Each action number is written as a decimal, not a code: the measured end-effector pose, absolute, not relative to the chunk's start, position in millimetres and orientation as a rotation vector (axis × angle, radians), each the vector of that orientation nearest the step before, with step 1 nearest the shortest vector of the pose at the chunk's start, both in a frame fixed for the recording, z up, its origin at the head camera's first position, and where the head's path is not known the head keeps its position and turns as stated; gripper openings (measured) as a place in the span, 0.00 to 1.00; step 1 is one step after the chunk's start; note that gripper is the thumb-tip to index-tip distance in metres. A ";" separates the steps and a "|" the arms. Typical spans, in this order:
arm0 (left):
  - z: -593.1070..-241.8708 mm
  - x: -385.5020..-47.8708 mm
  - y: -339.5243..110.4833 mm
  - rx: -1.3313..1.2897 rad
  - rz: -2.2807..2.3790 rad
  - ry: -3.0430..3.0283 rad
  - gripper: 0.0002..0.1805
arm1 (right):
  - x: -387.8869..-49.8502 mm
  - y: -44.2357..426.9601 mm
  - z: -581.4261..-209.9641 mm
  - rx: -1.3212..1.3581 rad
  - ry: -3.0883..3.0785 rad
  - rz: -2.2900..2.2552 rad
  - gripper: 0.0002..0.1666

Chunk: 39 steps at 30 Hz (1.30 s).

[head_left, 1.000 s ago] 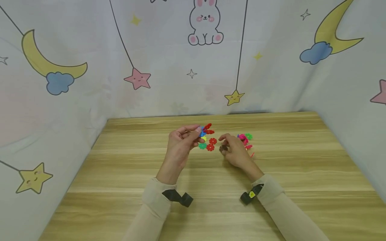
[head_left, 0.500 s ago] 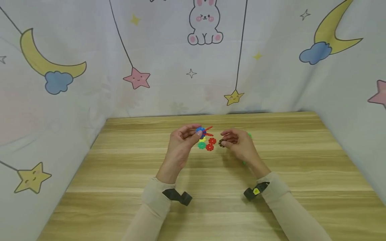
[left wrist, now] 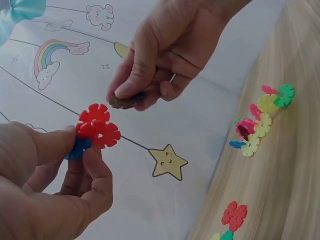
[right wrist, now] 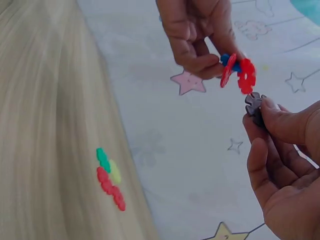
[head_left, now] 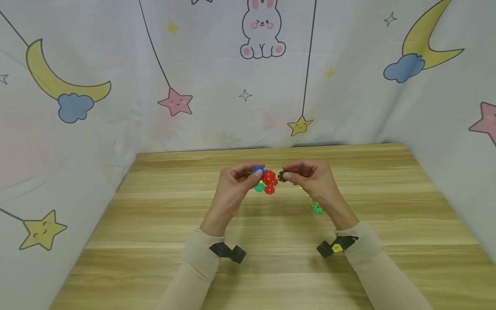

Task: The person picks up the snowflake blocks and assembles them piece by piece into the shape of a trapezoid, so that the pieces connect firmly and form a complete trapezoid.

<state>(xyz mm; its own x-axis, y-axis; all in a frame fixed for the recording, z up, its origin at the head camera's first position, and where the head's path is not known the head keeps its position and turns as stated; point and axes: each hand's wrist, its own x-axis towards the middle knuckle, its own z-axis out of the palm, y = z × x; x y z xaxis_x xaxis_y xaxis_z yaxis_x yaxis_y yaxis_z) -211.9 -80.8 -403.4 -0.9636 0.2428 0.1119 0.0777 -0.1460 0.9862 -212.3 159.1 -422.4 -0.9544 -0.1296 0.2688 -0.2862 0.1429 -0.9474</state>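
Note:
The left hand (head_left: 231, 191) pinches a blue notched disc (head_left: 258, 171) between thumb and fingers. Two red discs (left wrist: 100, 131) are joined to that blue disc (left wrist: 79, 148), spread apart in the right wrist view. Facing it, the right hand (head_left: 319, 185) pinches a dark brown disc (head_left: 281, 176) by its edge. In the right wrist view the brown disc (right wrist: 253, 104) is just below one red disc (right wrist: 246, 76); whether they touch, I cannot tell.
Loose red discs (head_left: 269, 189) and a teal disc (head_left: 259, 187) lie on the wooden table (head_left: 248, 275) below the hands. Green, yellow, pink and blue discs (left wrist: 263, 122) lie in a group farther right, partly behind the right hand. A printed cloth (head_left: 217, 64) stands behind.
The right hand has lifted the brown disc and brought it up and left, near the left hand's pieces. The left hand has turned its joined discs, so the red ones show their faces.

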 end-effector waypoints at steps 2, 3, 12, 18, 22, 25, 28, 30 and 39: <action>-402.8 -211.6 -81.3 0.402 2.253 1.994 0.17 | -208.6 157.2 -417.4 0.436 -2.267 1.913 0.12; -402.4 -211.5 -81.4 0.417 2.246 2.001 0.17 | -207.1 156.1 -415.2 0.448 -2.261 1.907 0.12; -400.9 -210.6 -78.8 0.462 2.171 2.085 0.14 | -200.9 149.1 -408.1 0.573 -2.231 1.879 0.08; -401.2 -209.0 -75.1 0.480 2.119 2.179 0.12 | -199.9 144.9 -411.8 0.562 -2.185 1.837 0.05; -404.0 -208.5 -72.4 0.479 2.113 2.204 0.11 | -199.6 138.7 -417.8 0.477 -2.154 1.814 0.04; -405.7 -207.7 -70.8 0.478 2.117 2.212 0.10 | -199.4 134.2 -421.3 0.426 -2.135 1.827 0.04; -406.4 -207.1 -71.0 0.471 2.118 2.213 0.10 | -198.6 132.1 -421.9 0.407 -2.127 1.841 0.04; -406.8 -207.8 -71.9 0.468 2.128 2.195 0.11 | -198.2 132.3 -421.1 0.402 -2.140 1.829 0.03; -408.5 -211.3 -74.2 0.481 2.137 2.068 0.16 | -197.4 138.1 -413.1 0.393 -2.206 1.792 0.06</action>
